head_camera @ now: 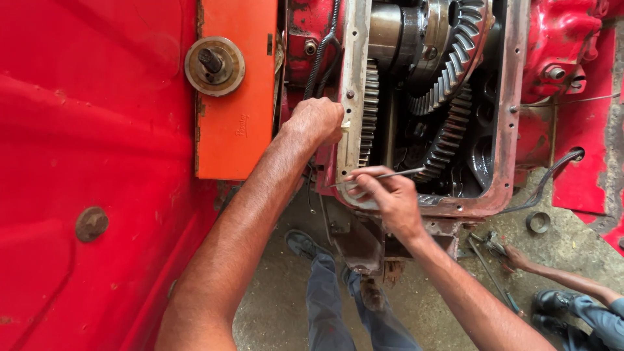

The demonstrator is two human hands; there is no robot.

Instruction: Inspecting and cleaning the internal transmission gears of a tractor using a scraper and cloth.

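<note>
A vehicle repair workshop: a red tractor body (97,162) with its gear housing (513,97) opened on big oily gears (448,71), above a stained concrete floor (279,292) strewn with tools (494,244).

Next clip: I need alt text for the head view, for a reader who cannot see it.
Seen from above, a person's right hand holds a thin metal rod across the flange of an open red gear housing, while the left hand grips the housing's left edge. Large toothed gears show inside; another person's hand holds a tool on the concrete floor.

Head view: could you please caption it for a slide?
Left hand grips open gear housing's rim; right hand holds thin metal rod.
</note>
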